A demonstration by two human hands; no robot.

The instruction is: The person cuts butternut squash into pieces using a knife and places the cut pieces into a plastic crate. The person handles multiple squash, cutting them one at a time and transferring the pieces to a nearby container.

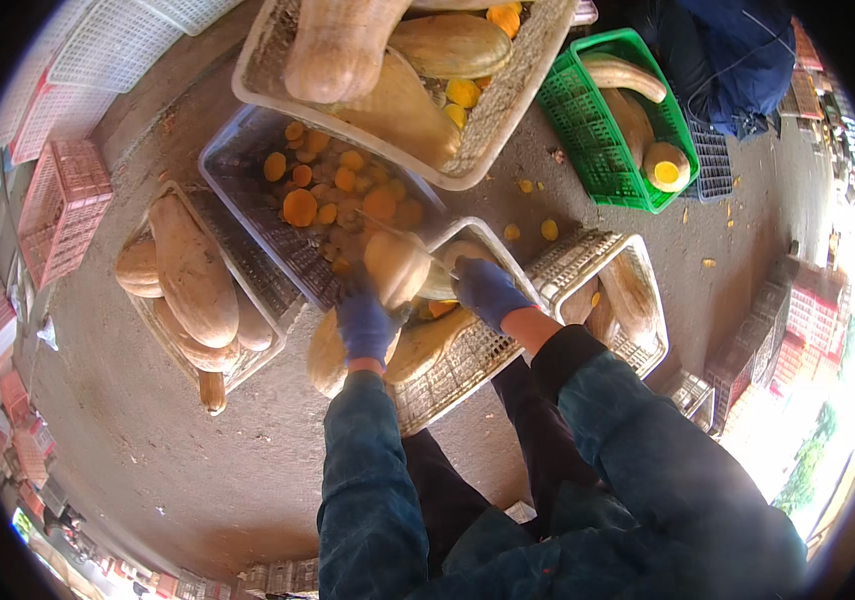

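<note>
My left hand point(366, 324), in a blue-purple glove, is against the near side of a tan squash point(397, 270); its fingertips are blurred. My right hand point(483, 289), gloved alike, is closed round the handle end of a knife whose thin blade point(420, 246) reaches left over the squash. Beyond them a purple-grey plastic crate point(247, 225) holds many round orange squash slices point(300, 208). Under my hands stands a pale plastic crate point(450, 386) with long squashes point(427, 345) in it. Another large squash point(326, 356) sits at its left end, partly behind my left wrist.
A pale crate of big squashes point(465, 176) overlaps the slice crate at the top. Squash-filled crates stand left point(247, 375) and right point(649, 300), with a green crate point(585, 157) farther right. A person in dark clothes point(742, 67) is at top right. Slices point(549, 229) lie on the floor.
</note>
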